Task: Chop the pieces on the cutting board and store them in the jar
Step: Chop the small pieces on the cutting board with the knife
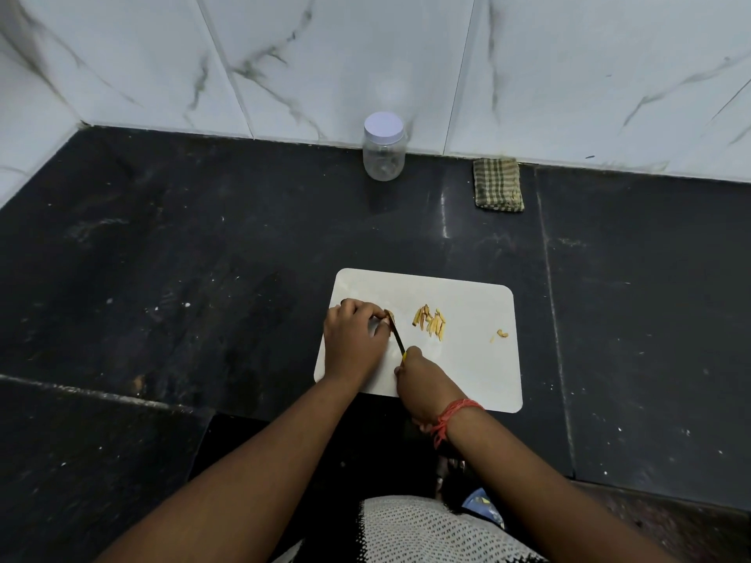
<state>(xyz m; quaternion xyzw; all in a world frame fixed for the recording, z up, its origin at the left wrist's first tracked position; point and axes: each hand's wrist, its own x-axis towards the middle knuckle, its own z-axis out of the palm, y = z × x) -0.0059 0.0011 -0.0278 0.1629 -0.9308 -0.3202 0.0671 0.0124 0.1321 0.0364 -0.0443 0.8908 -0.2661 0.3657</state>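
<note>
A white cutting board (475,371) lies on the black counter. My left hand (354,337) pinches a small yellowish piece (390,315) down on the board's left part. My right hand (422,384) grips a knife (397,333) by its handle, with the dark blade angled up to that piece. A pile of cut yellow strips (430,322) lies in the middle of the board, and a small scrap (500,334) lies toward the right. A clear plastic jar (383,147) with a white lid on stands at the back against the wall.
A folded checked cloth (498,184) lies at the back right by the wall. Marble wall tiles (345,63) bound the counter behind and at the left. The counter's front edge steps inward just below the board.
</note>
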